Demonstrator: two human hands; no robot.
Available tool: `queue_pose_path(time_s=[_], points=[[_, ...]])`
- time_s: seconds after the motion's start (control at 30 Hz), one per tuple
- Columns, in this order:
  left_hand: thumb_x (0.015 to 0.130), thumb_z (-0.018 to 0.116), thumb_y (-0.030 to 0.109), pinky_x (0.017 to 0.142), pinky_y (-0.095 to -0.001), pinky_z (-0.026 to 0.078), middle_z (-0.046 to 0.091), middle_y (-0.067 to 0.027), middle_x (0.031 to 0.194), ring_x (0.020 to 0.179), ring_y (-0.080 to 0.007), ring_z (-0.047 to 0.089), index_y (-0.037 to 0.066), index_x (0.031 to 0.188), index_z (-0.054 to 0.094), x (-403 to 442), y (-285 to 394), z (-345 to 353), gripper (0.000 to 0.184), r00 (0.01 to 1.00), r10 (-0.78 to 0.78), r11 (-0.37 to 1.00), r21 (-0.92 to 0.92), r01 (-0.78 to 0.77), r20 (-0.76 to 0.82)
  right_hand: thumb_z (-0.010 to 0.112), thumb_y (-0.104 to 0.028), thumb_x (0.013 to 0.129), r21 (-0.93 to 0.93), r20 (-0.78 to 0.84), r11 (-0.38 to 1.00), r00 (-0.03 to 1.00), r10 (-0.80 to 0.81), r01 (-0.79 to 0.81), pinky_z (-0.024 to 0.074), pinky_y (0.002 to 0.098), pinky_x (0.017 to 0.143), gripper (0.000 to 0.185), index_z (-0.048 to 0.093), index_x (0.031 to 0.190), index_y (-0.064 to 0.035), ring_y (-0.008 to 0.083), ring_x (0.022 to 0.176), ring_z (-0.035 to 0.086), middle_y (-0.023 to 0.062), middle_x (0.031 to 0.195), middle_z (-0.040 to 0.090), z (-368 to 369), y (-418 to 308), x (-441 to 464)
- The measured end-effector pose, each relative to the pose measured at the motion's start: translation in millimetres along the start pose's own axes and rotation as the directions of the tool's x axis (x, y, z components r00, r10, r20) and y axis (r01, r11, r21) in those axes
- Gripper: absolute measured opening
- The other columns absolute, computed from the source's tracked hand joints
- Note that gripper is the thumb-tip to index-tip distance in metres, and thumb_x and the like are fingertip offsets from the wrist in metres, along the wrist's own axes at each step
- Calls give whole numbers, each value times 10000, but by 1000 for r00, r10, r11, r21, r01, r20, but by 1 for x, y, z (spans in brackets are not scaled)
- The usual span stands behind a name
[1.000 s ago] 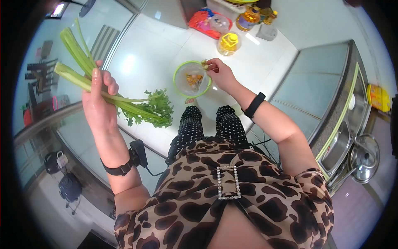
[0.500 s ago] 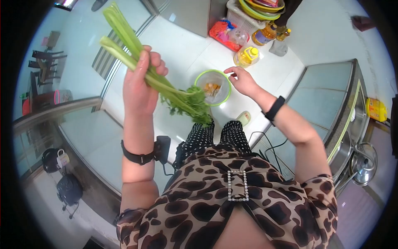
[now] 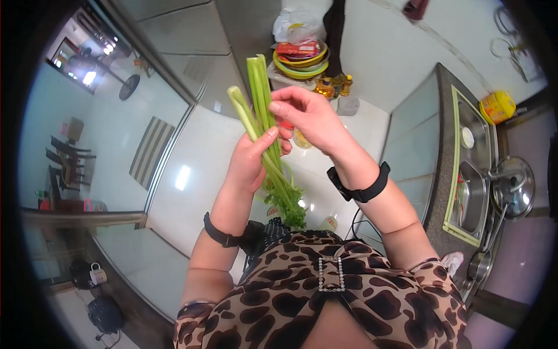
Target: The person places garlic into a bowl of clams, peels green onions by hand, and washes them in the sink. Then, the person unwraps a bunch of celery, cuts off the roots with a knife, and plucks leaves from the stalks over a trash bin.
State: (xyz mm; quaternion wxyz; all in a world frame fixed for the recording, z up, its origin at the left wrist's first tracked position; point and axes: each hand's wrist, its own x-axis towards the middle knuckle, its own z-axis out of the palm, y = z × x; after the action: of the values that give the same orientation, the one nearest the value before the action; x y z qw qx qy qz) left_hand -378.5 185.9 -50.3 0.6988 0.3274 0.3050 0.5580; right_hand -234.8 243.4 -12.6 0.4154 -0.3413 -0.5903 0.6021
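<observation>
A bunch of celery (image 3: pixel 260 87) stands slanted before me, its pale cut ends pointing up and away and its leafy tops hanging down near my waist. My left hand (image 3: pixel 250 160) is closed around the middle of the stalks. One thinner stalk leans out to the left of the main bunch. At the upper right side of the bunch is my right hand (image 3: pixel 311 119), its thumb and fingers pinched at the edge of a stalk. Part of its fingertips are hidden behind the stalk and the hand itself.
Stacked colourful basins (image 3: pixel 302 61) and oil bottles (image 3: pixel 325 87) stand by the far wall. To the right is a counter with a double sink (image 3: pixel 472 192) and a yellow container (image 3: pixel 497 107). A glass sliding door frame (image 3: pixel 168 151) runs along the left.
My right hand has come from over the green-rimmed bin to the celery stalks. My left hand has brought the celery toward the middle and more upright. The view has tilted up and shifted.
</observation>
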Motion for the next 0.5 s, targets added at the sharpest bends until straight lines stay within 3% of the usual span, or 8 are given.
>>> queue_pose_path(time_s=[0.23,0.43,0.5], points=[[935,469,211,779,-341,506,589,-160,1055,858,-218,617,-24,1191,444,-3,-46,92,349,987,-136,990,56,132,87,616,-139,854,52,-145,995,985,89,-82,443,200,573,168,581,953,-8,57,696,520,11,829,584,-79,-19,-76],[942,454,217,770,-338,509,590,-168,1058,836,-218,618,-8,1211,437,-5,-71,138,351,961,-228,973,80,217,158,607,-163,858,132,-227,989,969,95,-66,444,223,684,158,592,945,-32,67,758,516,5,847,589,-122,-24,-121],[941,456,219,765,-337,509,592,-168,1055,825,-215,618,2,1215,437,0,-78,142,350,947,-249,968,91,234,204,600,-152,857,146,-282,988,956,84,-43,443,226,662,153,591,934,-19,68,739,518,11,818,588,-128,-26,-132]])
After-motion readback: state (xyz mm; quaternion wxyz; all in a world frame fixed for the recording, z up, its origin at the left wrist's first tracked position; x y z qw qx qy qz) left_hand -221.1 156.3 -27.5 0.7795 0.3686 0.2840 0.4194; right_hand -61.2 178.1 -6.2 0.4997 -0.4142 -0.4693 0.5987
